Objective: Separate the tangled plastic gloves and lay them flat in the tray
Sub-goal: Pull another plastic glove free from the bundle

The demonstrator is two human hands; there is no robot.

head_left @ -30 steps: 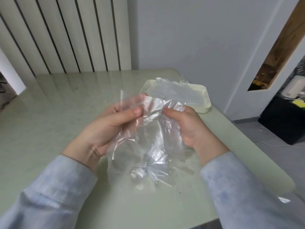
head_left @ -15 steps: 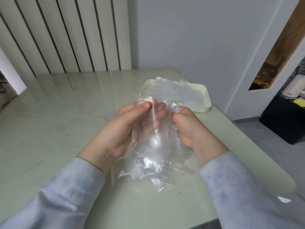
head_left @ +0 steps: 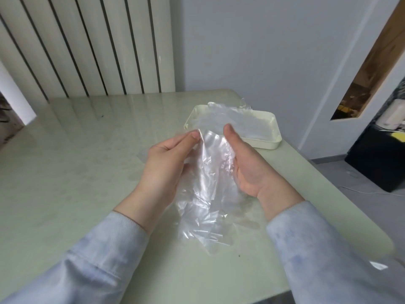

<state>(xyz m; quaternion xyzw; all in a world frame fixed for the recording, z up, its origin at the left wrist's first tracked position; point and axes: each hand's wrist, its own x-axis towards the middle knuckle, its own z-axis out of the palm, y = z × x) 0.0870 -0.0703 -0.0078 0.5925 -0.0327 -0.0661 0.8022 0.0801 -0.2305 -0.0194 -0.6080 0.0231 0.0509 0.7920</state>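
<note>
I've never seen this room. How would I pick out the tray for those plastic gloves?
Find the pale green table and look to its far right corner by the grey wall. Just beyond the left hand and right hand holding the tangled gloves sits the tray. It is the only rigid thing there: a shallow cream rectangle with clear film lying in it.

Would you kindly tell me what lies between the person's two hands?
In the head view, the tangled plastic gloves hang between the left hand and the right hand, which both hold them.
</note>
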